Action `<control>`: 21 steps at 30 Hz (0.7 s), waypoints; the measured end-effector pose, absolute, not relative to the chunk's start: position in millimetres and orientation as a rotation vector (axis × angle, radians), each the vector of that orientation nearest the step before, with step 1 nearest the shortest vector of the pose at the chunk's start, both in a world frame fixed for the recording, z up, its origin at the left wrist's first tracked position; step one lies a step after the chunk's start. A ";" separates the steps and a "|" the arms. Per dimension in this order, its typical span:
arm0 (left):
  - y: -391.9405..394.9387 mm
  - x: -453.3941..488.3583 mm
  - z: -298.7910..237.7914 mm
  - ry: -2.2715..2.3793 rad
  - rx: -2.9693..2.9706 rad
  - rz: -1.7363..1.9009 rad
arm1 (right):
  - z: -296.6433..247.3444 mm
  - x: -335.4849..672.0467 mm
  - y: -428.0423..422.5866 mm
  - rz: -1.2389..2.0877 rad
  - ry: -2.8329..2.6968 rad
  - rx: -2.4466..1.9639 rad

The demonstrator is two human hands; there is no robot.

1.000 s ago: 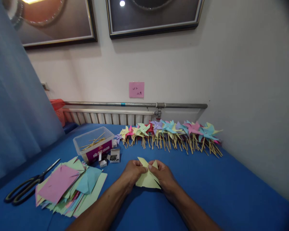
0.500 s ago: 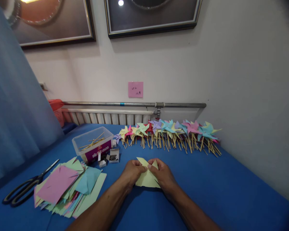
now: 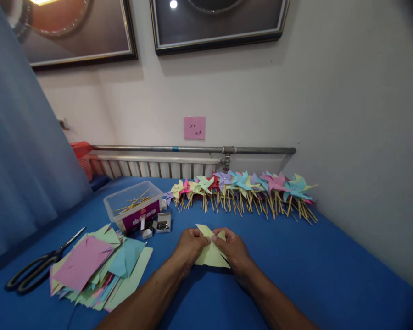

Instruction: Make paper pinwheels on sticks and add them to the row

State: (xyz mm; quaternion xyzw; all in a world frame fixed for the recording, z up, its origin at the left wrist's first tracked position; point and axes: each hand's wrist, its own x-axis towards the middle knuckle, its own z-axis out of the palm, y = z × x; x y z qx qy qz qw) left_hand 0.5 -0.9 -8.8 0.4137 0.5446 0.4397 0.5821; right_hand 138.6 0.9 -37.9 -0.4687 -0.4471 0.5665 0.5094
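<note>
A pale yellow sheet of paper (image 3: pixel 211 257), cut in from its corners, is held up between my two hands over the blue table. My left hand (image 3: pixel 192 245) pinches it on the left, with the thumb near the middle of the sheet. On the other side, my right hand (image 3: pixel 232 247) also grips it, its thumb pressing a folded-in corner towards the centre. Both sets of fingers are closed and partly hidden behind the paper. One pointed flap sticks up between the hands.
Left lie a pile of coloured paper (image 3: pixel 84 262) and scissors (image 3: pixel 43 266). Behind stand a plastic tub (image 3: pixel 134 208) of sticks and a small box (image 3: pixel 163 223) of metal pins. Finished paper pinwheels (image 3: pixel 241 181) line the back, before a radiator (image 3: pixel 151 167) and pipe.
Almost nothing differs. Both hands keep their pinch on the yellow paper, and the whole view has shifted very slightly.
</note>
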 end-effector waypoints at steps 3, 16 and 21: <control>0.2 1.6 -11.5 1.281 0.972 1.029 | -34.5 138.9 -2.2 1.374 -1.075 -1.140; -4.1 -1.8 -8.0 1.158 0.899 1.091 | -36.4 138.7 -1.6 1.256 -1.115 -1.161; -3.5 0.1 -6.7 1.198 0.900 1.072 | -36.4 139.2 -1.4 1.169 -1.169 -1.225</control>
